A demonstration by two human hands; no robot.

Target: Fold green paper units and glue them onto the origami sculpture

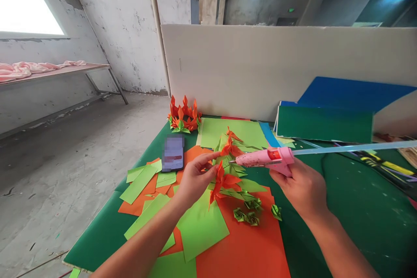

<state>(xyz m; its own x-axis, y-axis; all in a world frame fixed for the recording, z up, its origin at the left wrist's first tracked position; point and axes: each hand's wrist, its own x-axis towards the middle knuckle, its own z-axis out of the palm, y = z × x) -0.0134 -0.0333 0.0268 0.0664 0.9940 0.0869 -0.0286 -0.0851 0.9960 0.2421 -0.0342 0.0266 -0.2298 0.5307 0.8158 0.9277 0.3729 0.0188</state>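
Note:
My right hand [304, 186] is closed around the handle of a pink hot glue gun [260, 158], with a long translucent glue stick [352, 148] running out of its back. The gun's nozzle points left, close to the fingertips of my left hand [198, 178]. Those left fingers pinch an orange and green folded-paper flower piece [224, 182]; whether nozzle and paper touch I cannot tell. Another orange paper flower [232, 143] rises just behind the nozzle. Several small green paper rosettes [250, 217] lie in front, on an orange sheet [241, 247].
A phone [173, 154] lies left of the flowers, among loose green paper pieces [140, 182]. Behind it stands an orange and green paper crown [184, 115]. A white board [276, 69] closes off the table's back. Tools with yellow handles [384, 165] lie at the right.

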